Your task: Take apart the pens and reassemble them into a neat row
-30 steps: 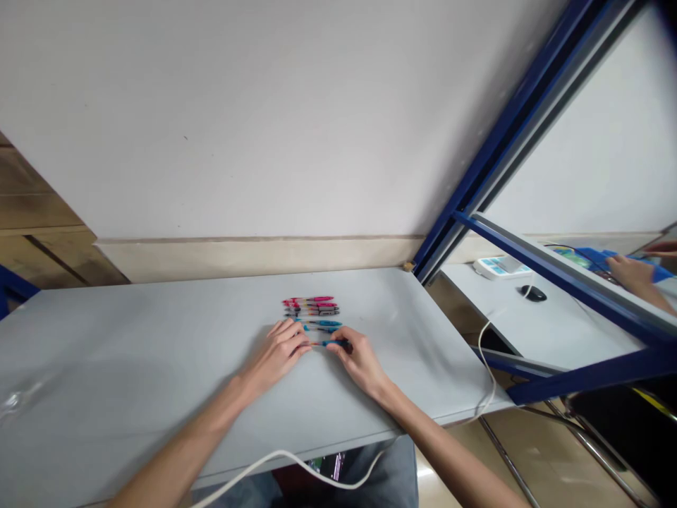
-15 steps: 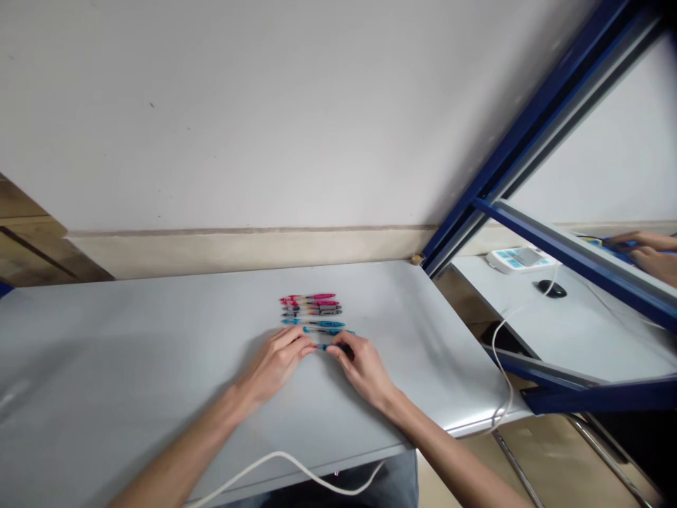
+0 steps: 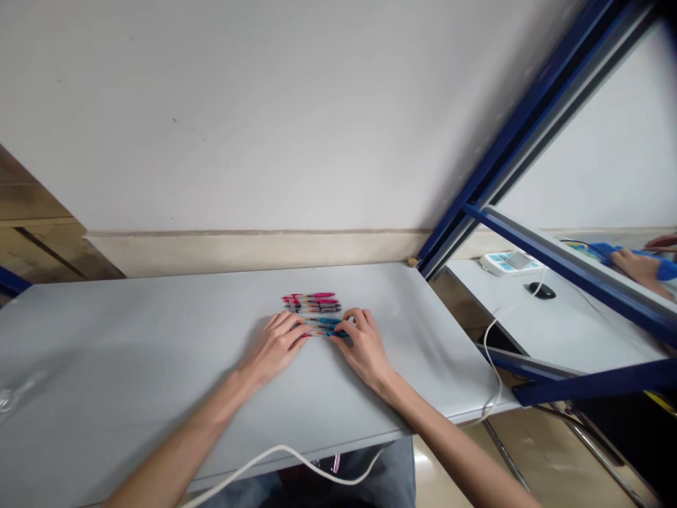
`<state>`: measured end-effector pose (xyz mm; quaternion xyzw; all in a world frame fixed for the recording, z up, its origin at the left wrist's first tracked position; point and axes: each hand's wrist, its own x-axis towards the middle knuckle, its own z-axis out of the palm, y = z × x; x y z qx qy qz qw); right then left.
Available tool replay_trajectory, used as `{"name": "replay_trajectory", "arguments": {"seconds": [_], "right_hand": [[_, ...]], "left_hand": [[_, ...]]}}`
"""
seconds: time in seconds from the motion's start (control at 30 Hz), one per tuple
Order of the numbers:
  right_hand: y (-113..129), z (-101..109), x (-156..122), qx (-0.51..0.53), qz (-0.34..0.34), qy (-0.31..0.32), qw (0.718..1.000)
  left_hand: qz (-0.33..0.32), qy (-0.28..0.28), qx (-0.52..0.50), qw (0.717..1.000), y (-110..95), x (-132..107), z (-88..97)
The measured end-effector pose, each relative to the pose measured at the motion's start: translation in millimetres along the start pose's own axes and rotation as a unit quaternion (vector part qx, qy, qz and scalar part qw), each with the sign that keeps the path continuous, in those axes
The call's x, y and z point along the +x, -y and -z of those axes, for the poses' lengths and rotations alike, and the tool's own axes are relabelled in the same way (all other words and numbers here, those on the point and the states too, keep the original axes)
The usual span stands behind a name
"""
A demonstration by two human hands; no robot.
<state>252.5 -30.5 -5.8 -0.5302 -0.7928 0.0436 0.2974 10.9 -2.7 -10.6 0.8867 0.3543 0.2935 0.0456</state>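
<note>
Several blue pens (image 3: 321, 326) lie side by side on the grey table, between my two hands. My left hand (image 3: 279, 342) has its fingers closed on the left ends of these pens, hiding their tips. At the other side, my right hand (image 3: 364, 347) pinches the right ends between thumb and fingers. Just beyond are grey pens (image 3: 328, 309), and past those, red pens (image 3: 312, 297). All the pens run left to right in a close stack of rows.
The grey table (image 3: 159, 353) meets a pale wall at the back. A white cable (image 3: 285, 447) crosses the front edge. On the right, past a blue frame (image 3: 560, 264), stand a white device (image 3: 510, 263), a black mouse (image 3: 542, 290) and another person's hand (image 3: 637, 264) with blue cloth.
Both hands have moved away from me, bringing the nearest blue pen up against the other blue pens. My left hand now covers their left ends. The other person's hands have shifted.
</note>
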Motion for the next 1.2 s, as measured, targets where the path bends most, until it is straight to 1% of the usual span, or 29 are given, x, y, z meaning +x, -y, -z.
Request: {"name": "replay_trajectory", "arguments": {"seconds": [0.13, 0.23, 0.33, 0.4, 0.47, 0.53, 0.63, 0.7, 0.77, 0.83, 0.93, 1.03, 1.07, 1.17, 1.2], "right_hand": [[3, 2, 5, -0.038, 0.002, 0.017, 0.999], [5, 0, 7, -0.048, 0.001, 0.031, 0.998], [2, -7, 10, -0.055, 0.015, 0.055, 0.997], [-3, -14, 16, -0.061, 0.019, 0.083, 0.994], [-7, -20, 24, -0.07, 0.032, 0.108, 0.991], [-10, -26, 32, -0.082, 0.058, 0.123, 0.987], [-13, -31, 43, -0.091, 0.099, 0.14, 0.981], [-14, -32, 48, -0.085, 0.122, 0.155, 0.977], [-14, -31, 50, -0.076, 0.146, 0.167, 0.972], [-12, -29, 52, -0.068, 0.172, 0.166, 0.969], [-6, -26, 54, -0.062, 0.198, 0.145, 0.967], [1, -25, 57, -0.068, 0.193, 0.129, 0.97], [4, -25, 58, -0.074, 0.188, 0.126, 0.971], [8, -28, 60, -0.086, 0.166, 0.121, 0.975], [9, -28, 60, -0.085, 0.16, 0.12, 0.976]], "left_hand": [[0.039, -0.004, 0.003, 0.999, 3, -1, -0.5], [0.072, -0.004, -0.015, 0.997, 7, -2, 1.4], [0.133, -0.004, -0.044, 0.99, 19, 2, -0.9], [0.186, 0.012, -0.053, 0.981, 29, 7, -6.2], [0.214, 0.042, -0.062, 0.974, 37, 14, -13.0], [0.207, 0.062, -0.061, 0.975, 41, 20, -19.4], [0.178, 0.078, -0.067, 0.979, 40, 24, -24.7], [0.168, 0.075, -0.082, 0.98, 37, 22, -25.0], [0.158, 0.059, -0.094, 0.981, 35, 15, -22.8], [0.143, 0.047, -0.094, 0.984, 34, 8, -19.0], [0.123, 0.047, -0.08, 0.988, 34, 0, -11.0], [0.104, 0.035, -0.057, 0.992, 33, -2, 1.8], [0.1, 0.021, -0.048, 0.994, 32, -1, 7.7], [0.091, -0.056, -0.018, 0.994, 28, 1, 28.4], [0.087, -0.073, -0.013, 0.993, 27, 2, 34.6]]}}
